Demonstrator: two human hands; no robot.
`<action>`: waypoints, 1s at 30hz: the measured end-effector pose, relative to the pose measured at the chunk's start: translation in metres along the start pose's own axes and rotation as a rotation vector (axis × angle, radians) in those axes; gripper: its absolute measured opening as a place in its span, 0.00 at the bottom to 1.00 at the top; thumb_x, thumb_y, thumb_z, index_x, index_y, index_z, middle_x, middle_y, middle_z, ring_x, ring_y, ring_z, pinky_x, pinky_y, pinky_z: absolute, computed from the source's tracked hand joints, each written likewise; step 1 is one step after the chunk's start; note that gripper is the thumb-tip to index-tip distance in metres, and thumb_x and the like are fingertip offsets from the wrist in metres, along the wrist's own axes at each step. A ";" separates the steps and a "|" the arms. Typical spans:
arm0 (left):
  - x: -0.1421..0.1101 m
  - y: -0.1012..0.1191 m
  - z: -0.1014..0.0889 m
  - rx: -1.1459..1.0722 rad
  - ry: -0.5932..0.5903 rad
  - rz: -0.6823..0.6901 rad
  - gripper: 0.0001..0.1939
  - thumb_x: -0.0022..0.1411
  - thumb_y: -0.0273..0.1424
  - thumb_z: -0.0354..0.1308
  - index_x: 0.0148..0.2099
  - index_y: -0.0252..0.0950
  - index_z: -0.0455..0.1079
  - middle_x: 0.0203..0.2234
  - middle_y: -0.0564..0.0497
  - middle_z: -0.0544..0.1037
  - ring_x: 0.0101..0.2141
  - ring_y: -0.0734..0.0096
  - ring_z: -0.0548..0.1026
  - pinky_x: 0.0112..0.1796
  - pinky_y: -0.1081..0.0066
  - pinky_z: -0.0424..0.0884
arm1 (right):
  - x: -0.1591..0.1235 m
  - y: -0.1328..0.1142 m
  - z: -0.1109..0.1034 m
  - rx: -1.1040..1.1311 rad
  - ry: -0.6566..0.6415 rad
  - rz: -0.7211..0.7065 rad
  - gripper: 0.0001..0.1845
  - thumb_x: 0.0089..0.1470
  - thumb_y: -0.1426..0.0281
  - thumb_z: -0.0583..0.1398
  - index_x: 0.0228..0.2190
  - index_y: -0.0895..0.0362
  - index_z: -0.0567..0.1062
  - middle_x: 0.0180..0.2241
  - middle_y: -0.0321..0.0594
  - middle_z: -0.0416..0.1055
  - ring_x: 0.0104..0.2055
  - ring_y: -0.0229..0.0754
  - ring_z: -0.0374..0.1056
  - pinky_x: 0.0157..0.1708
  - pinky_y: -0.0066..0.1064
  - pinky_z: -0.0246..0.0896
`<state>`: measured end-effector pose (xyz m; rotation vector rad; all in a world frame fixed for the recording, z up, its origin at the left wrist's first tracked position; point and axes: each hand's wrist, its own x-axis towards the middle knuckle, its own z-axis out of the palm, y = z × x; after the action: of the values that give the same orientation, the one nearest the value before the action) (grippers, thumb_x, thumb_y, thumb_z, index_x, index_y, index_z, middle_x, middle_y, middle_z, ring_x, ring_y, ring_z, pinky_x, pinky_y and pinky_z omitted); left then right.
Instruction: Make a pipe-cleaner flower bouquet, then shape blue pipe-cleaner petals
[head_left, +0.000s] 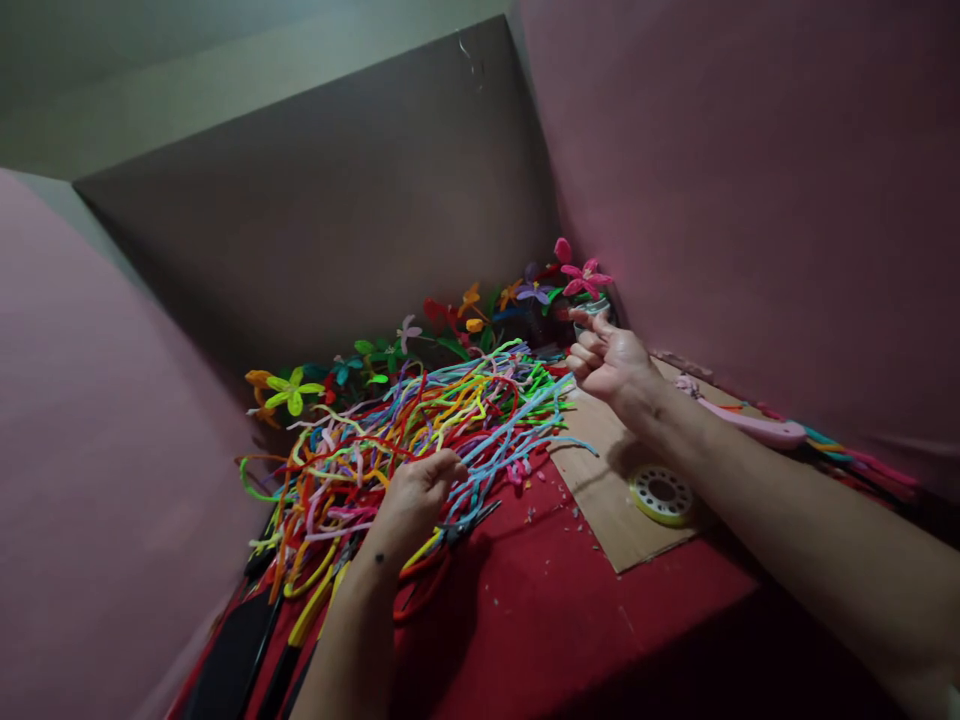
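My left hand (421, 492) is closed in a fist at the front of a big heap of colourful pipe cleaners (420, 420). Whatever its fingers may hold is hidden. Light blue pipe cleaners (517, 422) fan out beside its fingertips. My right hand (611, 362) is raised over the back of a cardboard sheet (600, 510), fingers curled in and thumb near the index finger. Anything pinched there is too small or dark to make out. Below my left hand lie dark-tipped pliers or scissors (457, 530), partly covered.
Pipe-cleaner flowers, among them a pink one (585, 278) and a yellow-green one (294, 390), line the back. On the cardboard sits a tape roll (663, 494); a pink-handled tool (754, 424) lies by the right wall. Fluff scraps dot the red cloth (525, 620). Pink panels stand both sides.
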<state>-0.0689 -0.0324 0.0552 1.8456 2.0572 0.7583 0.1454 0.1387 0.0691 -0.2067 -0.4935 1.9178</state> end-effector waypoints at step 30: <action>0.002 0.012 0.020 -0.550 0.274 -0.217 0.13 0.47 0.38 0.61 0.23 0.31 0.68 0.11 0.60 0.56 0.14 0.84 0.52 0.16 0.78 0.46 | -0.022 0.066 -0.004 -0.212 -0.134 0.227 0.03 0.49 0.78 0.57 0.28 0.60 0.71 0.26 0.39 0.72 0.27 0.35 0.67 0.28 0.27 0.62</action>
<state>-0.0486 -0.0255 0.0457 1.2517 1.8922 1.4033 0.0996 0.0986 0.0350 -0.2830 -0.7930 2.1083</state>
